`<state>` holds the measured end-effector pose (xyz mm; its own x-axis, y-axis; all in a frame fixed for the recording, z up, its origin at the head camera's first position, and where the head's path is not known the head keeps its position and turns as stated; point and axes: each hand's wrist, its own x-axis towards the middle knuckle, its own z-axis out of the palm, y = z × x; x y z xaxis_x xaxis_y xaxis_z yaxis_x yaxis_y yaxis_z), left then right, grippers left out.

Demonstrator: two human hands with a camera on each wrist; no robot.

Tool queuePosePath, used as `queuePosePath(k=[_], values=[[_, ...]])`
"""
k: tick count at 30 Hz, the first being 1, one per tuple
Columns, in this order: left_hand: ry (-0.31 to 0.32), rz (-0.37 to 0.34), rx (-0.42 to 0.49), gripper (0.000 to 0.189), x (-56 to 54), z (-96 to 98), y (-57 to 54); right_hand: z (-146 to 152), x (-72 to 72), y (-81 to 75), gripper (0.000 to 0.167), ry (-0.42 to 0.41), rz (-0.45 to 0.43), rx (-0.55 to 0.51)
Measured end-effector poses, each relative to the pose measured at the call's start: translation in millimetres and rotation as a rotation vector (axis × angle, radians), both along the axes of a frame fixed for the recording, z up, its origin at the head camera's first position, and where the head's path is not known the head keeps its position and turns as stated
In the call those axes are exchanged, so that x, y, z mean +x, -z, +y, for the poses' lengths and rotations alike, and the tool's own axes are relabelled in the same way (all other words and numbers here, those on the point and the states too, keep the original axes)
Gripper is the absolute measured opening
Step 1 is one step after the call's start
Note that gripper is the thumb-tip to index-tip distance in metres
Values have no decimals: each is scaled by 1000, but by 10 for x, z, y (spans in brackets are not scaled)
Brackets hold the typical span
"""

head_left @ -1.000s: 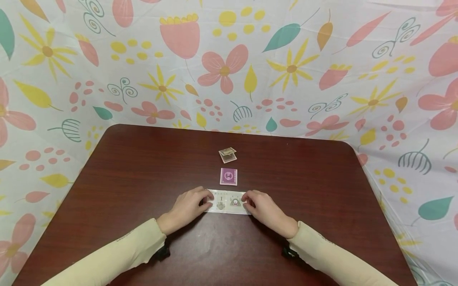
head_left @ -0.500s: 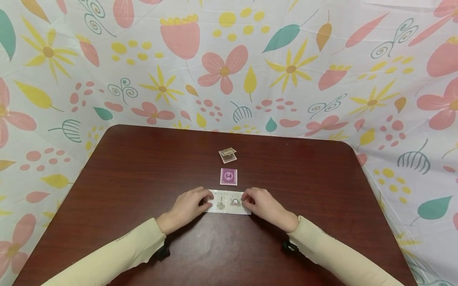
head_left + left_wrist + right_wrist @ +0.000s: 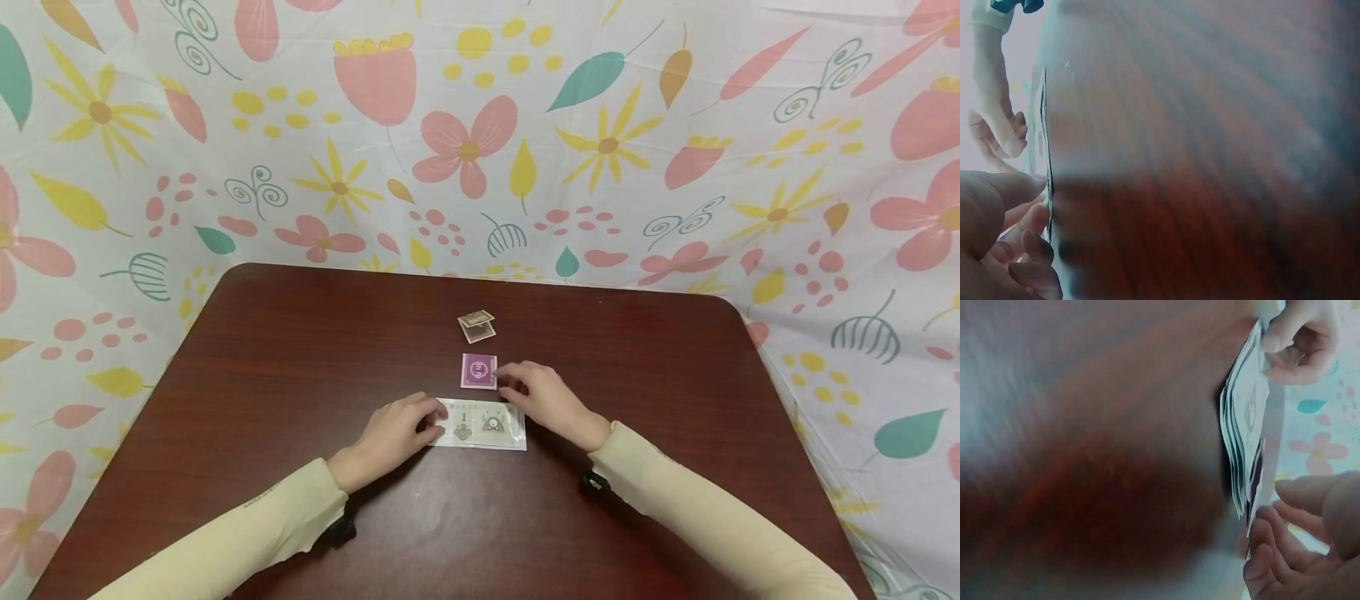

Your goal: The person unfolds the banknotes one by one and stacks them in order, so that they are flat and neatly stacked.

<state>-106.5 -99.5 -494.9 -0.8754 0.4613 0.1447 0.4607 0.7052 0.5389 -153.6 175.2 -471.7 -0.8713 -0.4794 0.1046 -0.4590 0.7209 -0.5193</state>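
Observation:
A pale folded paper leaflet [image 3: 487, 427] with small printed pictures lies flat in the head view. In the right wrist view the leaflet [image 3: 1246, 419] shows several thin layers along its edge. My left hand [image 3: 393, 433] holds its left end between thumb and fingers. Just beyond the leaflet lies a purple square folded paper [image 3: 478, 372] with a round white print. My right hand [image 3: 543, 396] is beside its right edge, thumb and fingers apart and loosely bent; whether the fingertips touch the purple paper is hard to tell.
Farther back, a small brownish folded paper [image 3: 477, 326] stands partly unfolded. Everything rests on a dark reddish-brown table [image 3: 315, 342] with rounded far corners. A flower-printed cloth [image 3: 480, 167] hangs close behind the table and along both sides.
My right hand has let go of the leaflet's right end and moved forward to the purple paper's right edge. The left hand has stayed on the leaflet, which has not moved.

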Motion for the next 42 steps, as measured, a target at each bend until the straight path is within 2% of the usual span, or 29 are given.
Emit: queuePosePath(k=[3, 8, 15, 26, 30, 36, 42], values=[[5, -4, 2, 15, 2, 3, 0, -14, -34, 21, 35, -37, 12, 32], [12, 3, 2, 16, 3, 1, 2, -34, -98, 79, 40, -28, 18, 57], [17, 4, 2, 15, -9, -1, 8, -2, -168, 123, 29, -53, 69, 68], [24, 10, 4, 16, -14, -10, 4, 76, -213, 146, 23, 57, 125, 10], [20, 6, -5, 16, -13, -9, 9, 54, -214, 135, 9, 120, 95, 13], [14, 2, -7, 15, -15, 2, 7, 3, -219, 120, 25, 203, 28, 95], [12, -4, -12, 15, -10, 13, -1, -29, -258, 96, 22, 236, -37, 117]])
